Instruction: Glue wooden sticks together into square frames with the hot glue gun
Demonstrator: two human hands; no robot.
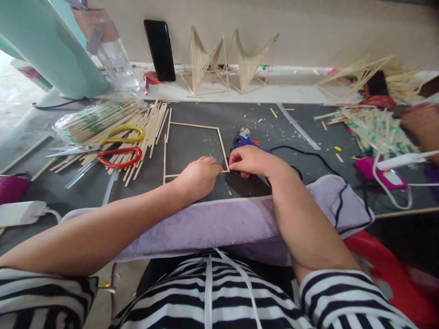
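My right hand (pixel 252 161) pinches the stick frame (pixel 192 125) at its near right corner, flat on the table (pixel 192 146); left hand's (pixel 197 178) grip unclear; uneven pressure could skew the joint.

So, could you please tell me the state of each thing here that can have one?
Scissors with yellow and red handles: slightly open.
Upright black smartphone: screen dark.
Clear plastic bottle: part-filled.
Clear plastic bag: holding wooden sticks.
Flat frame of pale wooden sticks: outlined; whether glued, cannot tell.
Blue glue gun: lying down; heat unknown.
Two twisted stick models: assembled, standing.
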